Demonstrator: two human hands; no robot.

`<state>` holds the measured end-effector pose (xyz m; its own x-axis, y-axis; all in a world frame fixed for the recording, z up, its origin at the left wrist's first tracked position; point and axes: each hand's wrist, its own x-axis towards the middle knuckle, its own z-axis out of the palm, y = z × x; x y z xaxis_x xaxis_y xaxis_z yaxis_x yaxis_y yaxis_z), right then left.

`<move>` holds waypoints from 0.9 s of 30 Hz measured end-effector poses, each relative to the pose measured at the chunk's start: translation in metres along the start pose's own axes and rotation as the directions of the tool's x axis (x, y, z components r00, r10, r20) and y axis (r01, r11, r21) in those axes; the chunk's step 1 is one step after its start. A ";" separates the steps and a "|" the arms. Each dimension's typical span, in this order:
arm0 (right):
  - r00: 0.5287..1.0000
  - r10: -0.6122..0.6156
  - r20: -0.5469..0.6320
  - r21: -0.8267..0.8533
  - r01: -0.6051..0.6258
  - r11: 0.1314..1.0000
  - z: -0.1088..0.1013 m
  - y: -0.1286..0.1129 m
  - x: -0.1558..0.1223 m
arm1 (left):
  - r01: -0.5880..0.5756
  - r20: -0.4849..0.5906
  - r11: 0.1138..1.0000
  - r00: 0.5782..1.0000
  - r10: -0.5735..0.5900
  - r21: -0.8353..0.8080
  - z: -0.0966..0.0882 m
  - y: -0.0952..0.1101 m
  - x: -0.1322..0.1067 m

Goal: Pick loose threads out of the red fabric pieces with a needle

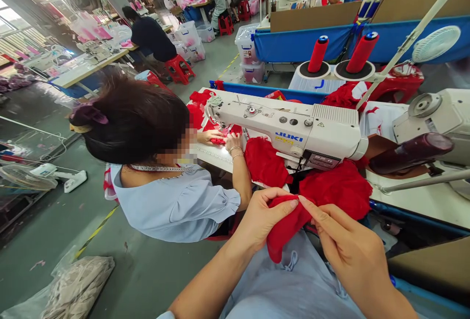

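Note:
My left hand [262, 218] and my right hand [347, 248] both pinch a small red fabric piece [284, 231] over my lap, fingertips meeting at its top edge. More red fabric [340, 189] bulges just behind it, hanging off the sewing table. A white JUKI sewing machine [290, 128] stands beyond, where a seated co-worker in a light blue top [176, 201] feeds red cloth under the needle [220, 135] with both hands.
Two red thread cones [362, 52] stand on a rack behind the machine. A second machine [436, 113] sits at the right. A bag of pale cord [77, 287] lies on the green floor at lower left. Other workers on red stools sit at far tables.

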<state>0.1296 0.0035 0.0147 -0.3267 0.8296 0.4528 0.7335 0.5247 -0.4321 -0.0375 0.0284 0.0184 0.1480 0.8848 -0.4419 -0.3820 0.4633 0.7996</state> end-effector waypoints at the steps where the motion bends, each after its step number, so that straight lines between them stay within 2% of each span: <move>1: 1.000 -0.001 0.001 0.004 0.001 1.000 0.000 0.000 0.000 | -0.007 0.005 1.000 1.000 0.007 0.006 0.000 0.000 0.000; 7: 1.000 0.007 0.007 0.026 -0.007 1.000 -0.001 -0.002 -0.001 | -0.098 0.013 0.987 0.995 0.098 0.128 -0.002 -0.001 -0.002; 11: 1.000 0.020 0.001 0.065 -0.020 0.998 -0.001 -0.002 -0.001 | -0.234 0.052 0.938 0.972 0.229 0.257 -0.003 -0.001 -0.001; 14: 0.999 0.041 -0.028 0.168 -0.036 0.985 0.001 -0.003 0.001 | -0.306 0.067 0.906 0.952 0.299 0.294 -0.003 0.000 -0.001; 16: 0.995 0.083 -0.054 0.295 -0.063 0.954 0.002 -0.004 0.003 | -0.282 0.071 0.930 0.960 0.272 0.236 -0.003 0.001 -0.001; 19: 0.980 0.194 -0.042 0.486 -0.149 0.861 0.005 -0.006 0.005 | -0.185 0.079 0.976 0.981 0.176 0.119 -0.001 0.002 -0.002; 22: 0.940 0.339 0.044 0.621 -0.292 0.727 0.007 -0.007 0.005 | -0.103 0.082 0.994 0.992 0.100 0.042 0.000 0.003 -0.003; 24: 0.896 0.427 0.125 0.702 -0.384 0.600 0.007 -0.007 0.005 | -0.065 0.080 0.998 0.995 0.064 0.010 0.000 0.004 -0.004; 27: 0.820 0.519 0.241 0.807 -0.467 0.361 0.009 -0.009 0.004 | -0.035 0.082 0.999 0.996 0.037 -0.017 0.001 0.005 -0.004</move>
<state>0.1163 0.0042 0.0131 -0.0309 0.9987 -0.0414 -0.0638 -0.0433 -0.9970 -0.0386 0.0271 0.0246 0.2079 0.9023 -0.3777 -0.4024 0.4309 0.8077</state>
